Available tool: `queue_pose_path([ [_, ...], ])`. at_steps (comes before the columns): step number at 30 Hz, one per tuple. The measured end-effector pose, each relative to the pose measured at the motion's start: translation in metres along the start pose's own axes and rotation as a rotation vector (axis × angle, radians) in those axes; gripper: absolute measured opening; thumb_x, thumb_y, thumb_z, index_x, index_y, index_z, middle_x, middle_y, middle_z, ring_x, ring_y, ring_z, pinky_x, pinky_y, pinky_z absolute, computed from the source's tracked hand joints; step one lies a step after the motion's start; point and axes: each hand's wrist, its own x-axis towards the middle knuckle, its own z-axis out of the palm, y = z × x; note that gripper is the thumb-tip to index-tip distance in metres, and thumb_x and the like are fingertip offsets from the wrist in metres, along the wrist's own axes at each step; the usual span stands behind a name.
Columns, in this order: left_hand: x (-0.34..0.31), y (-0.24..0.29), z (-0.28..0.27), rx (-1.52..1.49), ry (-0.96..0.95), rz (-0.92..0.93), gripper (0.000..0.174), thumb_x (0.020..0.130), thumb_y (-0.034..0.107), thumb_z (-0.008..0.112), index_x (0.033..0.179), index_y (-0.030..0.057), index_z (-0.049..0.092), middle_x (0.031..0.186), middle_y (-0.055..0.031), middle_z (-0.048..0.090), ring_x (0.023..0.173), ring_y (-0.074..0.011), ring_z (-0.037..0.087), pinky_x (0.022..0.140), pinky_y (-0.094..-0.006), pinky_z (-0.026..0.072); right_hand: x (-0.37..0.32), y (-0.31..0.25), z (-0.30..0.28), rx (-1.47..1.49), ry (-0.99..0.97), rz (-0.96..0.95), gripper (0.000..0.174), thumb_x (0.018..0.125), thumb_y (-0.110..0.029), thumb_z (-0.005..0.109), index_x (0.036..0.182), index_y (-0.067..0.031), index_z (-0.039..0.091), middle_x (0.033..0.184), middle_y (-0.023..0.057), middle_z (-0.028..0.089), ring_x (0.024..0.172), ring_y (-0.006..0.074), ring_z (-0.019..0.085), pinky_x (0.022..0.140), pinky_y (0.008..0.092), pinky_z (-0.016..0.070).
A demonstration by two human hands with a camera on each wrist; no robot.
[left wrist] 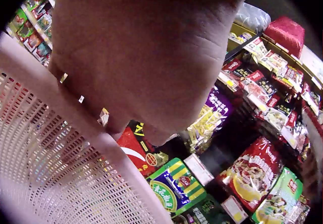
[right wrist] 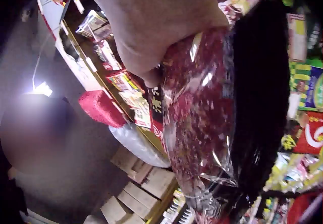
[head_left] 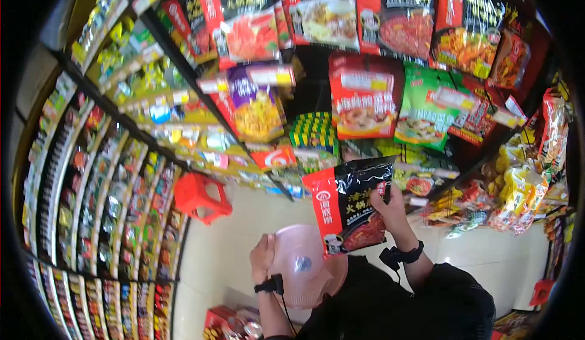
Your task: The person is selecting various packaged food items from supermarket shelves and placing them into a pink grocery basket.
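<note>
Pink mesh basket [head_left: 301, 267] gripped at the rim, left hand [head_left: 261, 259] fingers curled; hotpot seasoning packet [head_left: 350, 209] clamped in right hand [head_left: 393, 209] fingers, off the shelf [head_left: 173, 56], not yet in basket.

The head camera looked wide at the shelves [head_left: 183, 105] from some way back. The left wrist camera sat tight against the left hand [left wrist: 146, 52] and basket [left wrist: 55, 168], facing those same shelves. The right wrist camera pressed close to the packet [right wrist: 202, 108], which the head view shared.
</note>
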Motion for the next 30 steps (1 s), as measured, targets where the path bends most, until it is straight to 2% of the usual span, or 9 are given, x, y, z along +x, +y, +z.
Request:
queue_pose_path([
  [1, 0.067, 0.017, -0.024, -0.002, 0.085, 0.051, 0.051, 0.106, 0.056, 0.029, 0.118, 0.0163, 0.059, 0.115, -0.0208, 0.070, 0.108, -0.0457, 0.064, 0.090, -0.0559, 0.0497, 0.053, -0.029, 0.016, 0.042, 0.068, -0.196, 0.050, 0.099, -0.021, 0.071, 0.140, -0.0005, 0.050, 0.123, 0.0032, 0.062, 0.109, 0.0110, 0.058, 0.099, 0.0297, 0.0466],
  [2, -0.011, -0.021, -0.018, 0.059, -0.141, -0.095, 0.051, 0.106, 0.056, 0.029, 0.119, 0.0165, 0.059, 0.114, -0.0212, 0.070, 0.107, -0.0460, 0.064, 0.089, -0.0566, 0.0495, 0.003, -0.052, 0.035, 0.051, 0.201, -0.027, 0.051, 0.099, -0.020, 0.071, 0.141, -0.0001, 0.049, 0.123, 0.0035, 0.062, 0.110, 0.0108, 0.057, 0.100, 0.0300, 0.0465],
  [3, 0.064, 0.003, -0.032, 0.027, 0.010, 0.008, 0.051, 0.106, 0.056, 0.029, 0.119, 0.0165, 0.059, 0.114, -0.0212, 0.070, 0.107, -0.0460, 0.064, 0.089, -0.0566, 0.0495, 0.064, -0.056, 0.032, -0.030, 0.171, -0.216, 0.063, 0.099, -0.013, 0.069, 0.151, 0.0001, 0.036, 0.132, 0.0064, 0.058, 0.117, 0.0140, 0.057, 0.103, 0.0328, 0.0461],
  [8, 0.179, 0.014, -0.085, 0.103, 0.077, 0.125, 0.047, 0.106, 0.053, 0.035, 0.114, 0.0132, 0.058, 0.108, -0.0241, 0.071, 0.104, -0.0488, 0.065, 0.088, -0.0586, 0.0483, 0.138, -0.107, 0.068, -0.028, 0.392, -0.635, 0.088, 0.096, -0.004, 0.068, 0.161, -0.0037, 0.009, 0.155, 0.0140, 0.035, 0.127, 0.0239, 0.055, 0.107, 0.0392, 0.0450],
  [10, 0.200, 0.020, -0.103, 0.115, 0.101, 0.165, 0.046, 0.106, 0.052, 0.036, 0.112, 0.0115, 0.058, 0.107, -0.0250, 0.071, 0.103, -0.0483, 0.066, 0.087, -0.0586, 0.0488, 0.154, -0.117, 0.074, -0.241, 0.527, -0.819, 0.089, 0.096, -0.003, 0.066, 0.163, -0.0081, 0.007, 0.158, 0.0118, 0.029, 0.121, 0.0203, 0.056, 0.103, 0.0368, 0.0466],
  [12, 0.224, 0.019, -0.099, 0.152, 0.097, 0.222, 0.047, 0.106, 0.052, 0.036, 0.112, 0.0114, 0.058, 0.105, -0.0249, 0.071, 0.100, -0.0475, 0.067, 0.085, -0.0585, 0.0495, 0.155, -0.136, 0.077, -0.233, 0.451, -0.842, 0.085, 0.097, -0.004, 0.066, 0.162, -0.0069, 0.011, 0.160, 0.0118, 0.029, 0.125, 0.0206, 0.055, 0.104, 0.0361, 0.0460],
  [14, 0.248, 0.022, -0.095, 0.169, 0.081, 0.270, 0.046, 0.106, 0.053, 0.037, 0.112, 0.0120, 0.058, 0.104, -0.0249, 0.071, 0.099, -0.0477, 0.067, 0.084, -0.0589, 0.0498, 0.154, -0.156, 0.080, -0.479, 0.552, -0.799, 0.066, 0.097, -0.008, 0.068, 0.154, 0.0022, 0.035, 0.151, 0.0186, 0.049, 0.133, 0.0290, 0.055, 0.112, 0.0384, 0.0407],
  [16, 0.270, 0.034, -0.103, 0.188, 0.081, 0.335, 0.045, 0.106, 0.053, 0.037, 0.112, 0.0126, 0.058, 0.102, -0.0250, 0.071, 0.097, -0.0479, 0.067, 0.083, -0.0592, 0.0500, 0.156, -0.179, 0.084, -0.620, 0.485, -0.888, 0.046, 0.099, -0.011, 0.064, 0.142, 0.0010, 0.055, 0.140, 0.0181, 0.062, 0.130, 0.0292, 0.059, 0.110, 0.0380, 0.0427],
  [30, 0.351, 0.073, -0.117, 0.258, 0.005, 0.527, 0.048, 0.105, 0.054, 0.040, 0.119, 0.0114, 0.058, 0.107, -0.0256, 0.071, 0.097, -0.0487, 0.067, 0.082, -0.0590, 0.0506, 0.138, -0.204, 0.088, -0.704, 0.736, -0.835, 0.046, 0.100, -0.012, 0.061, 0.145, -0.0026, 0.054, 0.145, 0.0153, 0.060, 0.134, 0.0256, 0.056, 0.113, 0.0360, 0.0385],
])
